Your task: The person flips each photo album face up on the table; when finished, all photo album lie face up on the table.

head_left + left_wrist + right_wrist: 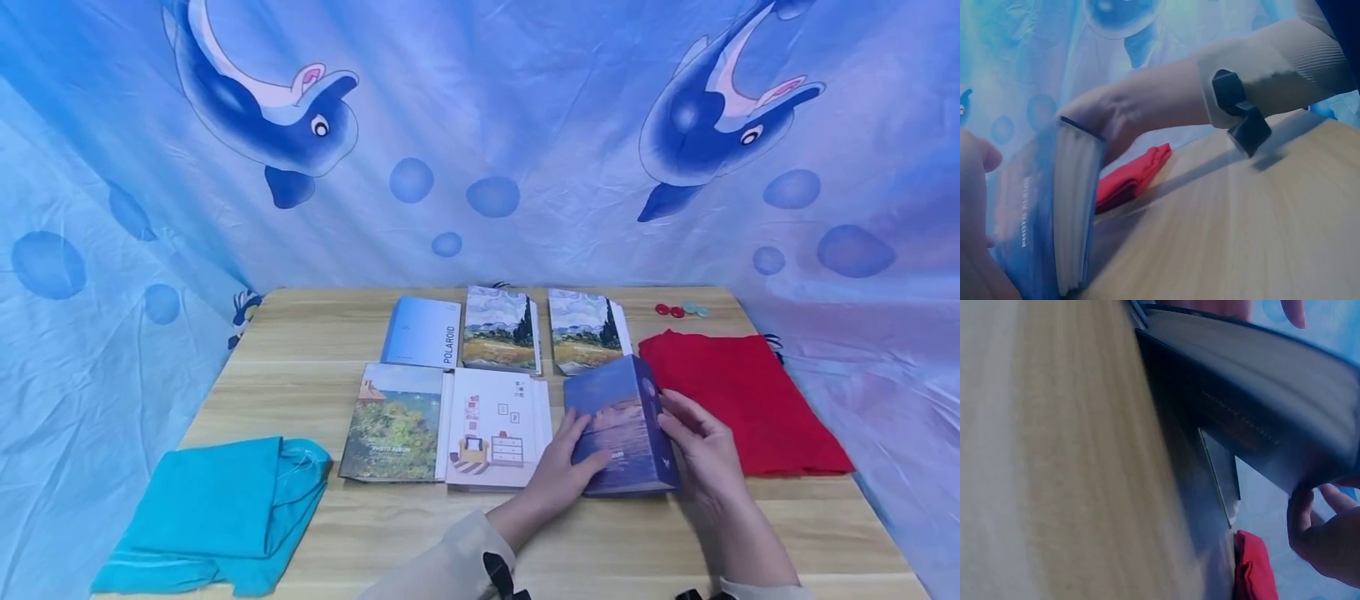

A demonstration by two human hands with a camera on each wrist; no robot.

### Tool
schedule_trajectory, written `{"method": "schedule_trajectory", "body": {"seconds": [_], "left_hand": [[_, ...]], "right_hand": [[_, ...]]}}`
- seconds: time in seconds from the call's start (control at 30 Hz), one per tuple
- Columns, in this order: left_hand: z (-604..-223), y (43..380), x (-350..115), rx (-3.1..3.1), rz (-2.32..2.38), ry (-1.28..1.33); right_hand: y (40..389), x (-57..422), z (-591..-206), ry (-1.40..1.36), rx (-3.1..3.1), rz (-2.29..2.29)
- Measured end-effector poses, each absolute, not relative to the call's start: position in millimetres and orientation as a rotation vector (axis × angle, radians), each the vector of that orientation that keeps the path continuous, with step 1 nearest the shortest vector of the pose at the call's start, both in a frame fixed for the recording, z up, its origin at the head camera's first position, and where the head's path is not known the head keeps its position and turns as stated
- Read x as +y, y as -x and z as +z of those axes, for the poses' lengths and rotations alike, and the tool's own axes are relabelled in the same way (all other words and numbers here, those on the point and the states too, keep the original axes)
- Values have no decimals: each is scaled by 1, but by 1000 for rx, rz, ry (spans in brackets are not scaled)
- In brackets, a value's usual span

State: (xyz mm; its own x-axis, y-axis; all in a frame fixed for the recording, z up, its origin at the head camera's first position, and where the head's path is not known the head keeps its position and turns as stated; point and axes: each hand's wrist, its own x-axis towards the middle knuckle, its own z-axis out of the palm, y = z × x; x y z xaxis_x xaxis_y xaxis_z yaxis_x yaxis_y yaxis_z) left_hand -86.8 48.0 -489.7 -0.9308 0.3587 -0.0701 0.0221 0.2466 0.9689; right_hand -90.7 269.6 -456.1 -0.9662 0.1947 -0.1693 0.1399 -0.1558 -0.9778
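A blue-purple photo album (618, 429) is held by both hands at the right end of the front row, its spine side raised off the table. My left hand (558, 458) holds its left side, with the thumb over the cover. My right hand (705, 450) grips the spine edge on the right. In the left wrist view the page block of the album (1075, 206) faces the camera. The underside of the album (1241, 419) shows in the right wrist view, with the right hand (1329, 534) pinching its edge.
Left of it lie a white album (495, 425) and a green landscape album (393, 425). Behind are a blue Polaroid album (423, 332) and two landscape-painting albums (498, 329). A red cloth (742, 404), a teal cloth (217, 500) and small red and green discs (677, 312) lie around them.
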Motion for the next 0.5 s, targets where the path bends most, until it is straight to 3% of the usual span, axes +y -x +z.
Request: {"method": "schedule_trajectory", "body": {"seconds": [0.5], "left_hand": [[-492, 87, 65, 1950, 2021, -471]], "right_hand": [[89, 265, -442, 297, -1900, 2369]]}}
